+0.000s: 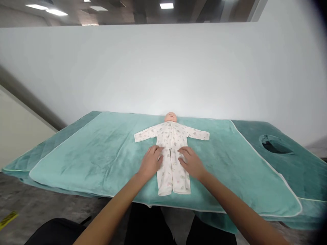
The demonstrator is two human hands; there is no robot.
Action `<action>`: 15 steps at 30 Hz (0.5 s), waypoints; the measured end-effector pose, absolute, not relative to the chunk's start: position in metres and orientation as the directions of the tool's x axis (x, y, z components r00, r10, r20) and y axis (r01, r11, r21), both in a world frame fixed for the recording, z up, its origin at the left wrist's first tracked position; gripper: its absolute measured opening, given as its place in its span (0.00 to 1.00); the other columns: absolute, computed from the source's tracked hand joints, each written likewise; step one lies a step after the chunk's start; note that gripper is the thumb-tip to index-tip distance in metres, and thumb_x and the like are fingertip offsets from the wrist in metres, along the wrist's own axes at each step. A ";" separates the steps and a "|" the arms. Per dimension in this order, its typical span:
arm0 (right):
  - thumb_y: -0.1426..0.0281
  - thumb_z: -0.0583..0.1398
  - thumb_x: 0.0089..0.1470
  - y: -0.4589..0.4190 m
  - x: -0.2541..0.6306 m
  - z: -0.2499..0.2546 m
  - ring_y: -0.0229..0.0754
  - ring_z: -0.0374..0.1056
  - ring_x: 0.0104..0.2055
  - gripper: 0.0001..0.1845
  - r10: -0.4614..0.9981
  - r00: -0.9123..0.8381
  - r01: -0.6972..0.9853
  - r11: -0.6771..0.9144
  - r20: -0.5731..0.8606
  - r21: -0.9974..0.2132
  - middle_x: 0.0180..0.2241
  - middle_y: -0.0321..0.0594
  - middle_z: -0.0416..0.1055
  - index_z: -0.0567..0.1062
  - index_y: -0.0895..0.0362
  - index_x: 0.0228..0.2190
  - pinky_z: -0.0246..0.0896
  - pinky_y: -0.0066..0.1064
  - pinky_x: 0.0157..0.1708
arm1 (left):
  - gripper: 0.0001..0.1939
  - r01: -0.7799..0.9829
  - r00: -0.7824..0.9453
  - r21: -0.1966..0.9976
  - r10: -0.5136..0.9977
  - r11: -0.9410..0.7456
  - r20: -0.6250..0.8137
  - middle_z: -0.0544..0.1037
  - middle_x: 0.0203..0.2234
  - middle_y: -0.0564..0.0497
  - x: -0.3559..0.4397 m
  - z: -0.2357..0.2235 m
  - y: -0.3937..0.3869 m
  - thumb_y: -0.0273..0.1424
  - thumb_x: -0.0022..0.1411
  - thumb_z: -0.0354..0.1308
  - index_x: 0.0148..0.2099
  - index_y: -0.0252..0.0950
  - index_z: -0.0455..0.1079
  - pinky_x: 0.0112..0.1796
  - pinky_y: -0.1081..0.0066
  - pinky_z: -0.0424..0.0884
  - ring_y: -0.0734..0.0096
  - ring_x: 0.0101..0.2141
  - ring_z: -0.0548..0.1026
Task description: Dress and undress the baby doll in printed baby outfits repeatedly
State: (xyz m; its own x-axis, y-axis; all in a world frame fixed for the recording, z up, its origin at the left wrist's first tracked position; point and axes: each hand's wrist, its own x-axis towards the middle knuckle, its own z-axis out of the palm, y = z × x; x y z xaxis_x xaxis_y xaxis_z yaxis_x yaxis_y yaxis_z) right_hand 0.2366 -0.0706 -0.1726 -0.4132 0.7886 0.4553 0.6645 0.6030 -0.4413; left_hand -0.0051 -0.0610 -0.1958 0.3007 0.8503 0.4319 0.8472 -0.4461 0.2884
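Observation:
A baby doll [171,117] lies on its back in the middle of the bed, its head toward the white wall. It wears a long-sleeved white top [170,134] with a small print, sleeves spread to both sides. Matching white trousers [181,180] cover its legs down to the near edge. My left hand [151,161] rests at the left side of the waist, fingers bent and thumb apart from them. On the other side, my right hand [191,163] touches the trousers near the waist, thumb and fingers also apart. The fabric directly beneath my fingers is hidden.
A light green blanket [84,153] with white edging lies over the darker green bed cover [304,173]. At the right, that cover has an oval hole [276,146]. A white wall [163,68] stands behind the bed, and a pale panel [20,126] is at the left.

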 end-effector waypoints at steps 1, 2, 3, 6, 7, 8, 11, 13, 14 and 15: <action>0.72 0.56 0.62 -0.059 0.229 -0.174 0.52 0.67 0.53 0.16 0.809 -0.388 0.704 0.569 0.442 -0.425 0.49 0.48 0.69 0.71 0.53 0.51 0.67 0.47 0.51 | 0.20 0.857 0.291 0.275 0.849 -0.436 0.440 0.70 0.48 0.44 0.001 -0.197 -0.048 0.29 0.65 0.55 0.58 0.41 0.68 0.51 0.55 0.71 0.56 0.49 0.69; 0.72 0.57 0.61 -0.049 0.222 -0.176 0.53 0.66 0.52 0.17 0.827 -0.370 0.743 0.537 0.424 -0.399 0.49 0.48 0.69 0.70 0.54 0.52 0.67 0.47 0.51 | 0.20 0.862 0.287 0.266 0.849 -0.431 0.444 0.70 0.48 0.44 0.007 -0.198 -0.037 0.29 0.64 0.56 0.59 0.40 0.68 0.50 0.55 0.71 0.55 0.49 0.69; 0.71 0.58 0.61 -0.040 0.215 -0.180 0.53 0.66 0.52 0.17 0.841 -0.357 0.781 0.508 0.408 -0.363 0.48 0.48 0.69 0.71 0.54 0.52 0.67 0.46 0.49 | 0.21 0.865 0.286 0.262 0.850 -0.428 0.443 0.70 0.48 0.43 0.013 -0.199 -0.029 0.29 0.64 0.56 0.59 0.39 0.69 0.50 0.55 0.71 0.55 0.48 0.69; 0.68 0.61 0.60 -0.019 0.204 -0.190 0.54 0.65 0.48 0.12 0.853 -0.341 0.866 0.449 0.396 -0.220 0.45 0.47 0.70 0.73 0.54 0.47 0.65 0.42 0.43 | 0.19 0.874 0.265 0.265 0.855 -0.409 0.445 0.70 0.44 0.43 0.024 -0.198 -0.018 0.26 0.63 0.57 0.56 0.37 0.71 0.47 0.57 0.71 0.56 0.45 0.68; 0.68 0.61 0.60 -0.013 0.203 -0.193 0.53 0.65 0.47 0.09 0.846 -0.350 0.877 0.447 0.402 -0.176 0.44 0.46 0.70 0.74 0.54 0.44 0.64 0.41 0.41 | 0.18 0.877 0.258 0.261 0.854 -0.403 0.452 0.70 0.43 0.44 0.026 -0.197 -0.017 0.26 0.63 0.56 0.55 0.37 0.73 0.46 0.58 0.71 0.56 0.44 0.68; 0.68 0.60 0.61 -0.008 0.203 -0.195 0.52 0.65 0.46 0.06 0.837 -0.359 0.880 0.451 0.413 -0.148 0.42 0.46 0.70 0.74 0.53 0.41 0.62 0.40 0.40 | 0.16 0.879 0.255 0.254 0.849 -0.403 0.462 0.70 0.42 0.44 0.026 -0.196 -0.017 0.26 0.64 0.56 0.53 0.38 0.74 0.45 0.58 0.71 0.57 0.43 0.69; 0.70 0.55 0.66 0.001 0.208 -0.199 0.48 0.66 0.43 0.08 0.806 -0.326 0.865 0.465 0.494 -0.187 0.38 0.43 0.71 0.74 0.54 0.38 0.60 0.37 0.40 | 0.12 0.883 0.271 0.208 0.819 -0.420 0.506 0.72 0.40 0.44 0.023 -0.195 -0.019 0.28 0.68 0.54 0.50 0.39 0.75 0.42 0.59 0.71 0.58 0.41 0.70; 0.71 0.53 0.67 0.001 0.213 -0.200 0.46 0.66 0.42 0.10 0.768 -0.288 0.834 0.495 0.572 -0.245 0.38 0.43 0.71 0.74 0.55 0.41 0.60 0.36 0.41 | 0.12 0.884 0.297 0.159 0.793 -0.439 0.532 0.74 0.40 0.44 0.021 -0.196 -0.022 0.30 0.69 0.52 0.49 0.39 0.75 0.42 0.58 0.71 0.57 0.42 0.71; 0.71 0.52 0.67 0.000 0.215 -0.201 0.46 0.66 0.42 0.10 0.740 -0.291 0.814 0.524 0.606 -0.250 0.38 0.43 0.71 0.74 0.55 0.42 0.60 0.35 0.41 | 0.12 0.880 0.321 0.132 0.777 -0.456 0.542 0.75 0.41 0.43 0.020 -0.197 -0.023 0.30 0.70 0.51 0.49 0.38 0.75 0.43 0.57 0.71 0.56 0.44 0.72; 0.71 0.52 0.67 -0.002 0.217 -0.202 0.45 0.66 0.42 0.11 0.709 -0.311 0.796 0.558 0.633 -0.235 0.38 0.43 0.71 0.74 0.55 0.44 0.60 0.36 0.42 | 0.12 0.870 0.350 0.108 0.758 -0.480 0.550 0.75 0.45 0.42 0.020 -0.198 -0.024 0.30 0.70 0.51 0.49 0.38 0.75 0.45 0.56 0.70 0.54 0.47 0.72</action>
State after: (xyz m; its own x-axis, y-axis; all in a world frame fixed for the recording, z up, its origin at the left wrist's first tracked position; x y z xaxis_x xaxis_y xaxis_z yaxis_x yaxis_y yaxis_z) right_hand 0.2171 -0.0022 -0.2022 -0.3108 0.7094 0.6325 0.7959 0.5581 -0.2348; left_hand 0.0196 -0.0243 -0.1983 0.3501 0.7581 0.5502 0.8705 -0.4803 0.1079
